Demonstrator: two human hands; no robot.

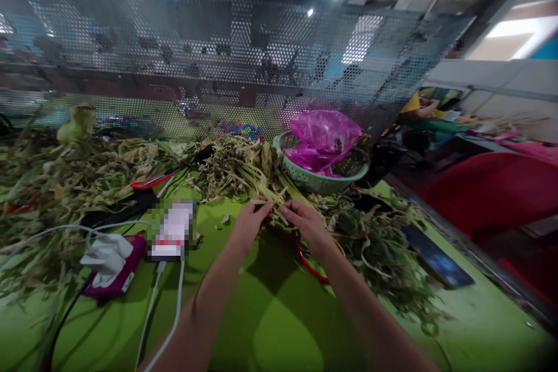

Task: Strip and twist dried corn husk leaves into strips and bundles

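Over the green tabletop, my left hand (251,221) and my right hand (304,220) meet at a small bunch of pale dried plant strips (274,195). Fingers of both hands are closed on the strips, which spread upward and away from me. Behind them lies a heap of dried stalks and leaves (226,168). Beneath my right wrist a red ring-shaped thing (305,258) rests on the table; my forearm partly covers it.
A green basket (320,182) with a purple plastic bag (325,133) stands at the back. Left are a plugged-in phone (174,226), a purple power strip (115,279) and red-handled tool (152,180). Leaves (383,261) and a dark phone (438,256) lie right; behind, a perforated metal screen (196,40).
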